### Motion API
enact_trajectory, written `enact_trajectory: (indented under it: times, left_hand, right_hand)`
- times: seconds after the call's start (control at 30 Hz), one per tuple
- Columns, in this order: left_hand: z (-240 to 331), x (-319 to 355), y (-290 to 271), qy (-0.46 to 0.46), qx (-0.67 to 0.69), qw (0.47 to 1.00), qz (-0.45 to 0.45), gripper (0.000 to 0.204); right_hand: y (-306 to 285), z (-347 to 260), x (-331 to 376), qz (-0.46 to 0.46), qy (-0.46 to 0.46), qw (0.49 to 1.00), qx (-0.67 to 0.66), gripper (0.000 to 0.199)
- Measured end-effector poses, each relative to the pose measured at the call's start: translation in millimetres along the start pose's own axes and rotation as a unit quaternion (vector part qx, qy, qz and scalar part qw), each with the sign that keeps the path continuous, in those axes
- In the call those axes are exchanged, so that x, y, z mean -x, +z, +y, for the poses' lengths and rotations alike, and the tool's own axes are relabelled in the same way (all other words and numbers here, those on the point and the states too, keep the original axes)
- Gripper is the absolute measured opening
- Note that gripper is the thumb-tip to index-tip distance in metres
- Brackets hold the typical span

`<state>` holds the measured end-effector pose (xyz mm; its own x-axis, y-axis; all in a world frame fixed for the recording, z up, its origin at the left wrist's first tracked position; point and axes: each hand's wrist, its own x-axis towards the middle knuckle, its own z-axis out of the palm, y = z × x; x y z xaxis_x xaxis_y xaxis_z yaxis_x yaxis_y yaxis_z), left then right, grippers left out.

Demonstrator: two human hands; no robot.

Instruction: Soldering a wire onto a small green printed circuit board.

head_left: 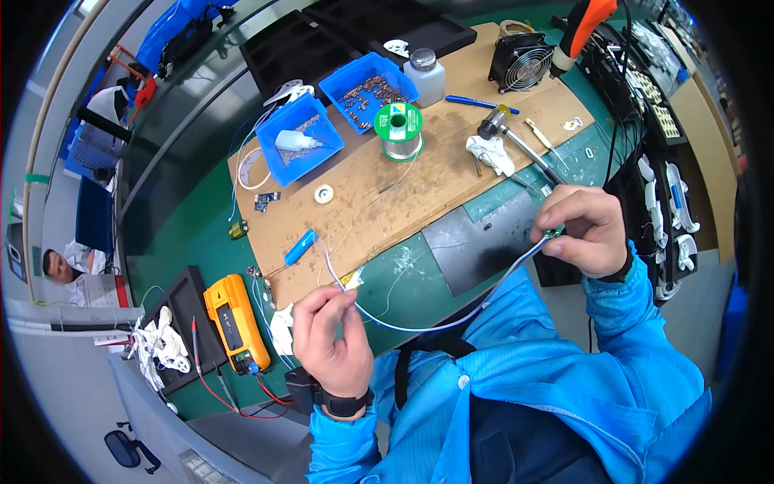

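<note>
My left hand (332, 335) pinches a white and blue wire (411, 329) between thumb and fingertips. The wire sags in a curve in front of my jacket and runs up to my right hand (587, 230). There, finger and thumb are closed on a small green circuit board (553, 232), where the wire ends. Most of the board is covered by the fingers. Past my left hand, the wire continues up toward a small blue cylinder (301, 248) on the cardboard; I cannot tell whether they are joined.
On the cardboard (451, 194) stand a solder spool (401, 133), two blue parts bins (300, 143) (363, 73), a white bottle (425, 78), a soldering iron (528, 149) and a fan (520, 63). A yellow multimeter (236, 323) lies left. An orange-handled tool (584, 32) hangs at upper right.
</note>
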<state>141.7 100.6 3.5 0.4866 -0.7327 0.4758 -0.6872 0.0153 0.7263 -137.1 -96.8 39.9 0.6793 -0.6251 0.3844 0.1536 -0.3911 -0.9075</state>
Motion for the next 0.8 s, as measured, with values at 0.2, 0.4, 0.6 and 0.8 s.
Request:
enact_trajectory:
  times: [0.2,0.4,0.6,0.8]
  left_hand:
    - [6.5,50.3,-50.9,0.091,-0.197,0.969,0.12,0.026]
    - [0.9,116.8,-100.9,-0.117,-0.032,0.99,-0.067,0.017]
    - [-30.6,174.3,-87.5,-0.332,-0.037,0.92,-0.206,0.027]
    - [-40.5,162.2,-58.5,-0.205,-0.094,0.956,-0.189,0.034]
  right_hand:
    - [16.3,21.3,3.0,-0.086,0.065,0.991,0.074,0.024]
    - [75.0,49.5,-19.8,-0.181,-0.052,0.951,0.247,0.028]
    - [122.1,67.7,-19.7,-0.242,-0.075,0.922,0.292,0.025]
    - [133.6,67.2,-21.9,-0.176,-0.034,0.919,0.351,0.028]
